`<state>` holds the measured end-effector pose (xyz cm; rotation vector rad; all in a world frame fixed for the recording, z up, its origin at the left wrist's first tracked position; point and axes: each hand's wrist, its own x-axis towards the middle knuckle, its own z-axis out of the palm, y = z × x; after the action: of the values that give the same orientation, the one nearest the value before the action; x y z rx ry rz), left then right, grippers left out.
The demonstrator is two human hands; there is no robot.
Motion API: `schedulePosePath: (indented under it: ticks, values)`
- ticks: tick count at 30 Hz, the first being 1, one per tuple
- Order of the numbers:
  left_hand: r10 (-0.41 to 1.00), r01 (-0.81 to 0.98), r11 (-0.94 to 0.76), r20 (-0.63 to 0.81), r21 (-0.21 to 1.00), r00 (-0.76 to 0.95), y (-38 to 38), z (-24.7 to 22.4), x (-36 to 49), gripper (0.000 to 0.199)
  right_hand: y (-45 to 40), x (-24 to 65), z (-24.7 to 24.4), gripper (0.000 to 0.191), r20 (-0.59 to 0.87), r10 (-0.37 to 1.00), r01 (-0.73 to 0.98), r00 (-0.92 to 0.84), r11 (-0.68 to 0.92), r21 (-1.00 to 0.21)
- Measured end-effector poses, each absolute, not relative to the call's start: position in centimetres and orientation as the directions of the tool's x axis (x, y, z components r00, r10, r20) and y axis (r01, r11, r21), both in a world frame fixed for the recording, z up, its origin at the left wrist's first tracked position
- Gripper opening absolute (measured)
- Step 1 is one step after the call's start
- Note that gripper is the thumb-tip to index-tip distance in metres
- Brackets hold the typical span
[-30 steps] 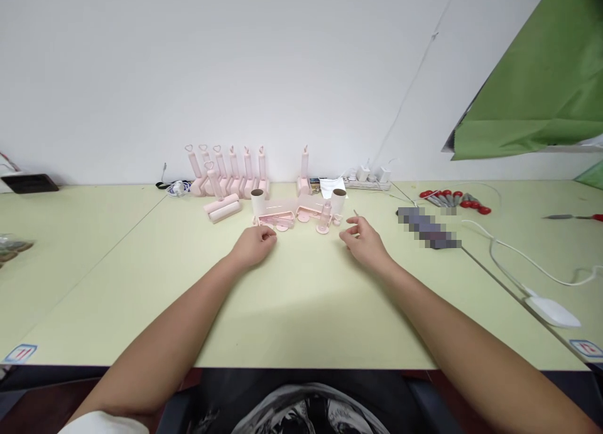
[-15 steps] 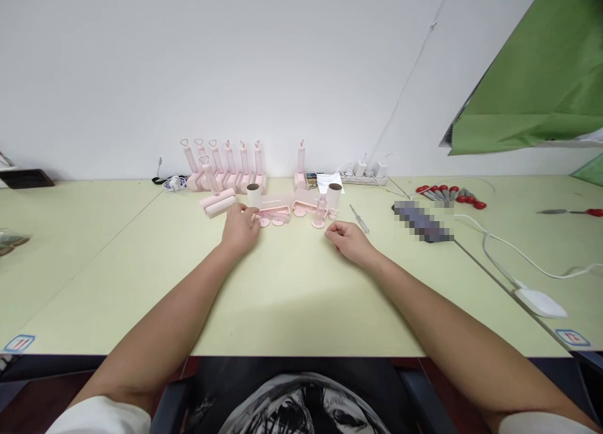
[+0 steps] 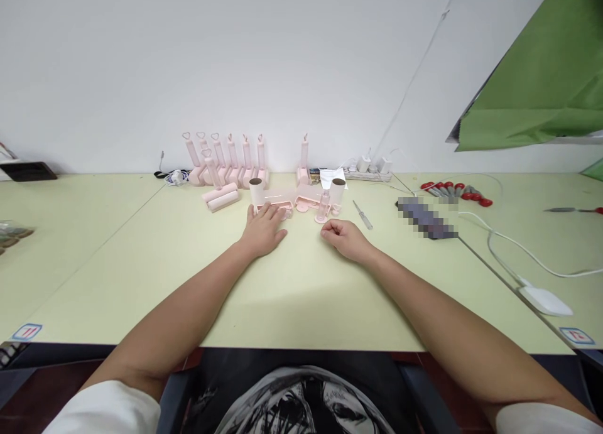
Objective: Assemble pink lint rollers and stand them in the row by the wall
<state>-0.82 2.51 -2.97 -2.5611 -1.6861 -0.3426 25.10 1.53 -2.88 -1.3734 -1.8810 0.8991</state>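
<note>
My left hand [image 3: 264, 230] lies palm down with its fingers spread over the pink shell [image 3: 287, 205] and small round parts, partly hiding them. My right hand [image 3: 347, 239] rests on the table, loosely curled, with nothing visible in its fingers. Just beyond it a translucent pink handle [image 3: 324, 203] stands upright on a disc. A second pink shell [image 3: 305, 204] lies between the hands. Two white rolls with brown cores stand behind: a left roll [image 3: 255, 192] and a right roll [image 3: 338, 190]. A slim screwdriver with a clear handle [image 3: 365, 219] lies to the right.
Several pink lint rollers [image 3: 233, 164] stand by the wall, with another lint roller [image 3: 304, 161] apart. A blurred dark object [image 3: 426, 219], red-handled tools [image 3: 447, 189] and a white charger with cable [image 3: 546, 299] lie right. A power strip [image 3: 367, 175] lies at the back.
My left hand has moved right and come down flat over the pink parts, its fingers now spread out. My right hand stays curled in nearly the same spot. The view has shifted slightly.
</note>
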Motion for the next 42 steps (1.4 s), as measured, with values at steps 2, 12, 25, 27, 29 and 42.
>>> schedulePosePath:
  ticks: [2, 12, 25, 27, 29, 42]
  values:
    - [0.886, 0.897, -0.432, 0.231, 0.093, 0.402, 2.5, -3.0, -0.8, 0.054, 1.5, 25.0, -2.8, 0.019, 0.099, 0.961, 0.53, -0.259, 0.227, -0.817]
    - [0.859, 0.902, -0.43, 0.321, 0.027, 0.4, 2.9, -2.7, -0.3, 0.045, 2.1, 25.7, -2.2, 0.016, 0.137, 0.989, 0.589, -0.047, 0.138, -0.796]
    - [0.862, 0.867, -0.493, 0.172, 0.069, 0.476, 0.1, -2.2, 2.4, 0.028, 5.0, 27.5, -3.2, 0.026, 0.267, 0.961, 0.711, 0.073, 0.138, -0.69]
    - [0.867, 0.863, -0.492, 0.156, 0.114, 0.473, -0.4, -2.1, 2.4, 0.028, 5.4, 27.3, -3.2, 0.03, 0.281, 0.959, 0.755, 0.025, 0.166, -0.634]
    - [0.876, 0.866, -0.478, 0.143, 0.148, 0.46, -0.7, -2.0, 2.3, 0.029, 5.6, 27.2, -3.2, 0.033, 0.261, 0.965, 0.8, -0.028, 0.179, -0.573]
    - [0.853, 0.777, -0.518, 0.158, 0.358, 0.496, -0.1, -2.1, -0.5, 0.028, 4.3, 26.9, -1.6, 0.012, 0.184, 0.98, 0.861, 0.081, 0.024, -0.508]
